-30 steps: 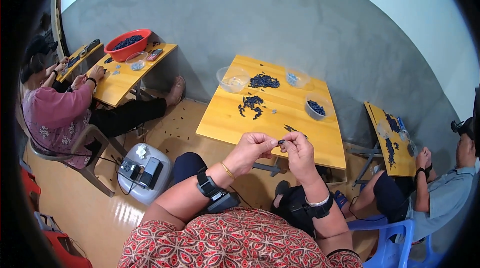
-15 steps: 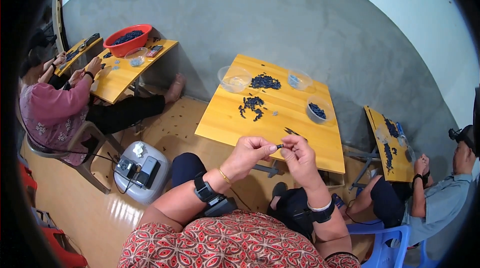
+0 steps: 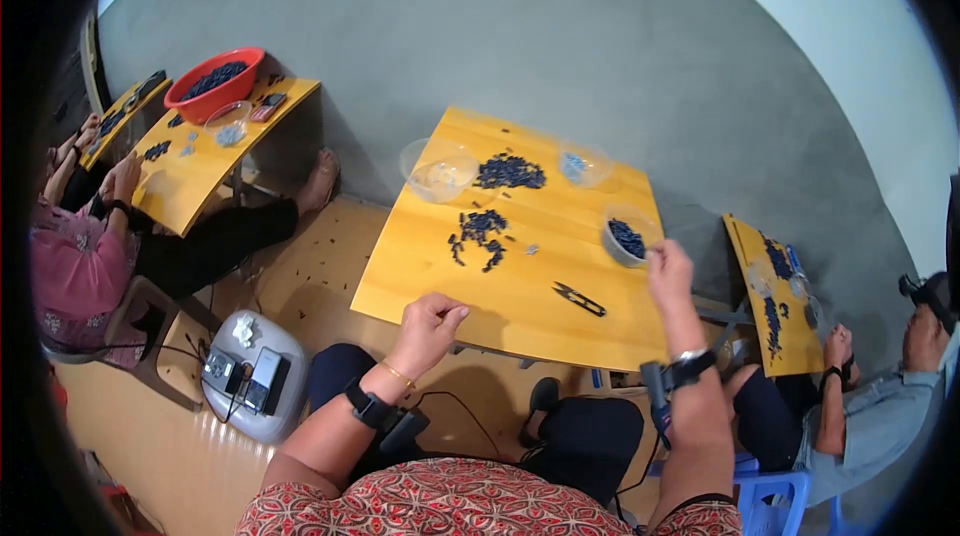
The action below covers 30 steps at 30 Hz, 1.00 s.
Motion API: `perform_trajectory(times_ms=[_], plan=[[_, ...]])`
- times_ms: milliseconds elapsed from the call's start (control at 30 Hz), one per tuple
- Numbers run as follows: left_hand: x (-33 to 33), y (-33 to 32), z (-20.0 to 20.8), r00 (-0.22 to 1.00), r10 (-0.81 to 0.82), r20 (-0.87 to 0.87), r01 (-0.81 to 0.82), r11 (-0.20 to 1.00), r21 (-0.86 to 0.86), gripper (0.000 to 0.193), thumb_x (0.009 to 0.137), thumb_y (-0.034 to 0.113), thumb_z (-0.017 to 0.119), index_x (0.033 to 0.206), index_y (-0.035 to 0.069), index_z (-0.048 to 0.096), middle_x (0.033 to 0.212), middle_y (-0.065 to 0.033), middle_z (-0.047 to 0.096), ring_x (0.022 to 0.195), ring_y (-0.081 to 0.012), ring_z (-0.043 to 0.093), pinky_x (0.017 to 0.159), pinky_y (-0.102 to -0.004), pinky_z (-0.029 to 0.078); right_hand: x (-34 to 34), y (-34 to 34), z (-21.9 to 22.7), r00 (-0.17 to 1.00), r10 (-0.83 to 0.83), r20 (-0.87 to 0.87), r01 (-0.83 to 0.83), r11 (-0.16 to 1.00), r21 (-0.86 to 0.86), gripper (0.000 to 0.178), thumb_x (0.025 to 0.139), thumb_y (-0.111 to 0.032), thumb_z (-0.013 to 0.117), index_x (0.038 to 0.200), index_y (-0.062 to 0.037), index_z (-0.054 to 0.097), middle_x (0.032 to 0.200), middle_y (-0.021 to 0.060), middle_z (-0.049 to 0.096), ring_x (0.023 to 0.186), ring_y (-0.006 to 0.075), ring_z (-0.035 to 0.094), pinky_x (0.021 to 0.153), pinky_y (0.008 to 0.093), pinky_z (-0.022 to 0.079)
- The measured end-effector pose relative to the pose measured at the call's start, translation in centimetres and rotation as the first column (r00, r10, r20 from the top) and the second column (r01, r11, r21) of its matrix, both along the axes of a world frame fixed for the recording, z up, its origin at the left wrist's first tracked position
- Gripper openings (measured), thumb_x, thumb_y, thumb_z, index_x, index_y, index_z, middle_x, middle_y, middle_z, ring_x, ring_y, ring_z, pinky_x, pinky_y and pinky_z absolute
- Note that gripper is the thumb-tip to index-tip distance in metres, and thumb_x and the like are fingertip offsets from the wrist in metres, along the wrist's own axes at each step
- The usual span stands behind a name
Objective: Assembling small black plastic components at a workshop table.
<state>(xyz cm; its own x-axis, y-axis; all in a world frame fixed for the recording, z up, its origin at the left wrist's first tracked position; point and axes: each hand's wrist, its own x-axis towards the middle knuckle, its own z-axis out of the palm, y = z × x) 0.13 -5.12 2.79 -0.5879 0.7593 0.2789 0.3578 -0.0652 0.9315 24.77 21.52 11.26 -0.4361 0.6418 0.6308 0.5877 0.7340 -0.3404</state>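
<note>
My left hand (image 3: 430, 329) is above the near edge of the yellow table (image 3: 420, 281), its fingers curled and thumb pressed against them; whatever they hold is hidden. At the right side, my right hand (image 3: 670, 274) is closed beside the rim of a clear bowl of small dark pieces (image 3: 627, 238). I cannot make out anything in its fingers. Thread snips (image 3: 580, 299) lie on the table between my hands. Beyond them are a loose pile of small dark pieces (image 3: 482, 227), a few pale bits (image 3: 532, 250) and a denser dark heap (image 3: 511, 172).
A clear bowl (image 3: 440, 176) stands at the table's far left, another with light-blue bits (image 3: 583, 168) at the far right. Co-workers sit at side tables left and right. A red basin (image 3: 214, 86) stands left; a grey stool (image 3: 255, 376) holds devices.
My hands have parted from the small dark piece they held together. The right moved right to the bowl; the left moved slightly left and down. The view has shifted, uncovering the snips.
</note>
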Motion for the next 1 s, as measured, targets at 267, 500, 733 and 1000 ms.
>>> perform_trajectory(times_ms=[267,500,733,1000], plan=[[-3.3,2.1,-2.0,0.926,0.045,-0.376,-0.033,0.999,0.039,0.004,0.068,0.007,0.064,0.07,0.004,0.062,0.064,-0.01,0.056,0.066,-0.0275,0.053,0.062,-0.0361,0.041,-11.1,-2.2,-3.5,0.931,0.352,0.092,-0.345,0.935,-0.088,0.009,0.074,-0.007,0.056,0.082,-0.0019,0.057,0.08,0.0155,0.058,0.079,0.0327,0.055,0.071,0.0382,0.044],[-3.5,2.3,-1.9,0.881,-0.019,-0.473,0.033,0.999,0.023,0.005,0.064,0.005,0.065,0.066,0.005,0.06,0.064,-0.0087,0.056,0.064,-0.0272,0.053,0.062,-0.0351,0.039,-19.3,-7.0,-6.6,0.801,0.591,0.098,-0.568,0.801,-0.186,0.006,0.074,-0.002,0.053,0.079,-0.0021,0.056,0.078,0.0143,0.057,0.075,0.0319,0.055,0.067,0.0375,0.045],[-3.7,2.3,-1.6,0.906,-0.026,-0.423,0.029,1.0,-0.001,0.006,0.064,0.006,0.066,0.065,0.006,0.06,0.063,-0.008,0.056,0.064,-0.0271,0.053,0.062,-0.0361,0.04,-24.5,-6.2,-7.5,0.727,0.617,0.301,-0.632,0.773,-0.058,0.013,0.07,0.0,0.049,0.079,-0.0061,0.057,0.077,0.0109,0.053,0.082,0.0289,0.05,0.072,0.0386,0.04],[-4.0,2.0,-1.7,0.928,-0.085,-0.363,0.084,0.996,-0.017,0.003,0.068,0.008,0.062,0.07,0.008,0.061,0.066,-0.0069,0.055,0.068,-0.0253,0.052,0.066,-0.0347,0.036,-25.7,-6.0,-8.0,0.646,0.587,0.487,-0.658,0.752,-0.034,0.016,0.067,0.001,0.05,0.079,-0.0068,0.055,0.08,0.0097,0.051,0.086,0.0274,0.048,0.075,0.0376,0.038]])
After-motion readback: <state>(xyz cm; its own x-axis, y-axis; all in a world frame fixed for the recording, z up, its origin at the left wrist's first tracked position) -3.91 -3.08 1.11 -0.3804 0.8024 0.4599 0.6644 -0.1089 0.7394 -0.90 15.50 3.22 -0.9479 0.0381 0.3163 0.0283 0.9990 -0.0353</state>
